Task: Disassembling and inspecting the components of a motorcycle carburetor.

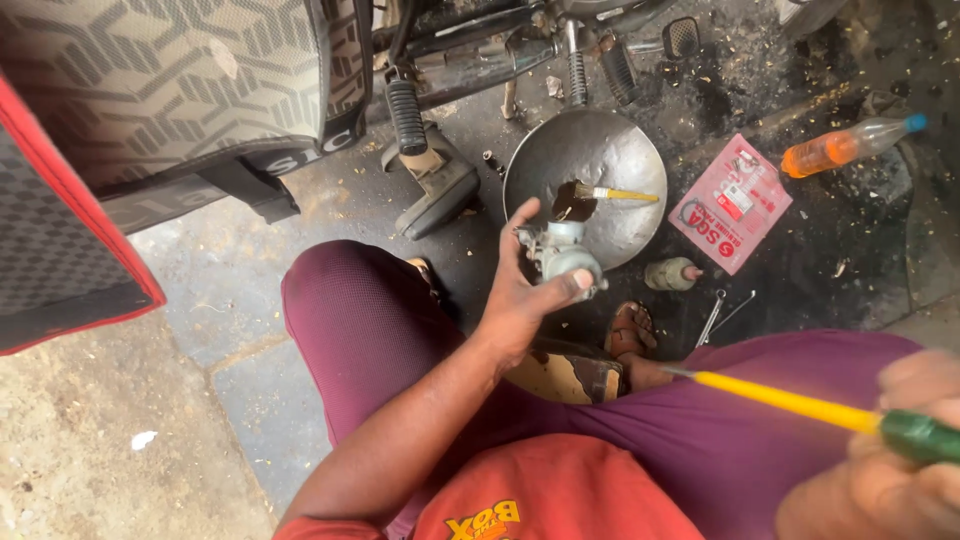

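The small metal engine part (pixel 562 255) is off the bike and up in the left hand (pixel 520 290), fingers curled round it, over the bowl (pixel 620 170). A brush (pixel 600 195) lies in the bowl. The right hand (pixel 890 450), blurry, grips a screwdriver (pixel 800 405); its tip has not reached the part yet.

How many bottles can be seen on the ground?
2. An orange bottle lies on its side at the upper right; a small grey bottle lies beside the metal bowl. Others may be hidden.
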